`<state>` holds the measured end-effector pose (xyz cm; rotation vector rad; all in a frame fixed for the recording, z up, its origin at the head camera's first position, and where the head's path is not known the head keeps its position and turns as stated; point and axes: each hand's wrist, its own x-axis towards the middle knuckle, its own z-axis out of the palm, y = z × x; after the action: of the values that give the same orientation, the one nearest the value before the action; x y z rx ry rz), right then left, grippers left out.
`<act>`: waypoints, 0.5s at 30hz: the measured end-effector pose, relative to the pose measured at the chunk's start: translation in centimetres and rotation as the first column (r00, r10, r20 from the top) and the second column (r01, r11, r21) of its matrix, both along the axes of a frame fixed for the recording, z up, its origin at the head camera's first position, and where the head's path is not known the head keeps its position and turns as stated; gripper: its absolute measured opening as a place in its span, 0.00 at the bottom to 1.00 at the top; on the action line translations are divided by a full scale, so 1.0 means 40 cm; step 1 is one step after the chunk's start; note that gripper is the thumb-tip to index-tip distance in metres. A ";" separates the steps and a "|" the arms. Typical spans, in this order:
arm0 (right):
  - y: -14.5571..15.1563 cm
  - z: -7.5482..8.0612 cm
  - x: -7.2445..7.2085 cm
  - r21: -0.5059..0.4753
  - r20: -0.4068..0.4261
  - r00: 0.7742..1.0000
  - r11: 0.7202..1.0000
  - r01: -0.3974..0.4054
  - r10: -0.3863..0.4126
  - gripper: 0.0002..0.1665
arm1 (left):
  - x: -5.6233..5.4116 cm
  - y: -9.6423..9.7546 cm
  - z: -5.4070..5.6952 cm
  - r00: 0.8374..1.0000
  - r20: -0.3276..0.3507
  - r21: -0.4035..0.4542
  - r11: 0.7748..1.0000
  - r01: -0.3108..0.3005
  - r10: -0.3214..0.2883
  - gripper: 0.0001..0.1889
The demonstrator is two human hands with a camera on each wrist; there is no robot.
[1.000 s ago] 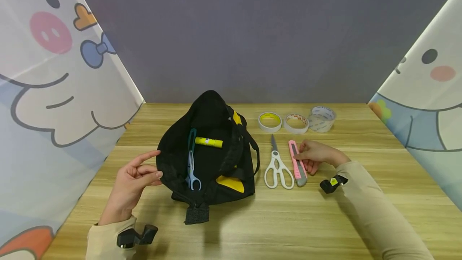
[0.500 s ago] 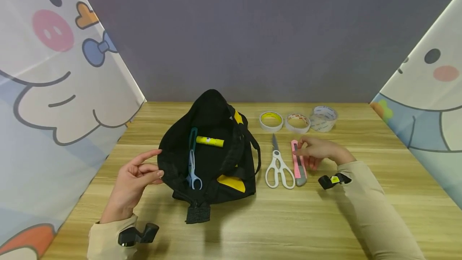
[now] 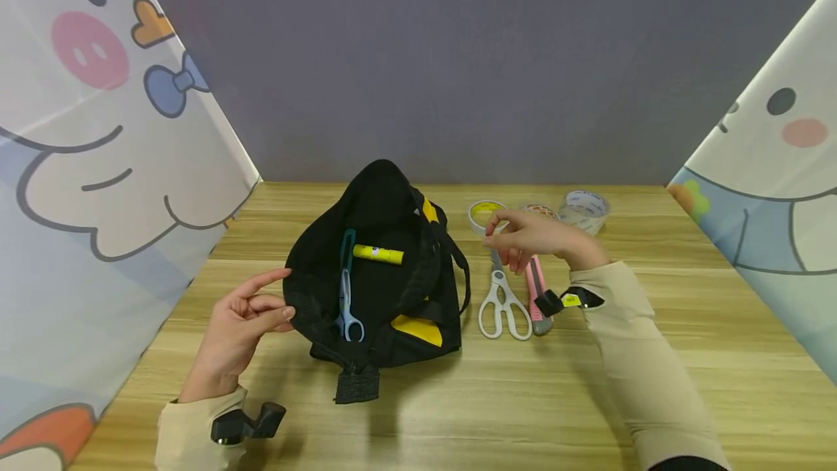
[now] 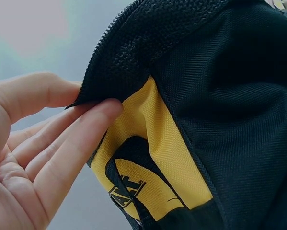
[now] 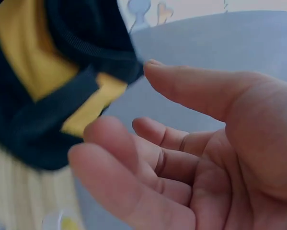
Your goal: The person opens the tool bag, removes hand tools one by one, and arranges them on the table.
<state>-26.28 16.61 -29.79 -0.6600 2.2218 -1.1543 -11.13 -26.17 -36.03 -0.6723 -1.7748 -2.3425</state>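
A black and yellow zip bag (image 3: 386, 198) stands open-mouthed left of the table's middle. My left hand (image 3: 229, 333) pinches its left rim between thumb and fingers; the left wrist view shows the zip edge (image 4: 93, 72) caught there. Inside the bag lie a yellow tube like a glue stick (image 3: 378, 254), blue-handled scissors (image 3: 346, 296) and a dark green item (image 3: 348, 247). My right hand (image 3: 539, 237) hovers above the white-handled scissors (image 3: 499, 280) and pink box cutter (image 3: 536, 282), holding nothing. Its fingers are loosely bent in the right wrist view.
Behind the right hand sit a tape roll with a yellow core (image 3: 478, 224), a second roll (image 3: 539, 210) partly hidden, and a wide clear roll (image 3: 588, 215). A grey panel (image 3: 458, 78) bounds the back; cartoon-printed sheets (image 3: 59, 187) flank the table.
My right hand has left the box cutter, which lies on the table, and moved left and up over the scissors. The left hand keeps its place on the bag's rim.
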 end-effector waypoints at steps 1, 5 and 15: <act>-0.018 0.011 0.000 -0.012 0.000 1.000 1.000 -0.018 0.018 0.16 | -0.001 0.000 0.000 1.000 -0.002 0.003 1.000 0.003 -0.003 0.30; -0.094 0.053 0.001 -0.058 -0.011 0.996 0.994 -0.087 0.087 0.14 | -0.002 -0.001 0.000 1.000 -0.002 0.006 1.000 0.012 -0.012 0.30; -0.298 0.103 -0.009 -0.109 -0.045 0.987 0.982 -0.156 0.152 0.15 | 0.001 -0.003 0.002 1.000 0.003 -0.019 1.000 -0.014 0.014 0.30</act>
<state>-26.63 4.68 -25.67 -0.8893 2.1054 -1.2023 -11.09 -26.28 -35.95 -0.6570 -1.7989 -2.3215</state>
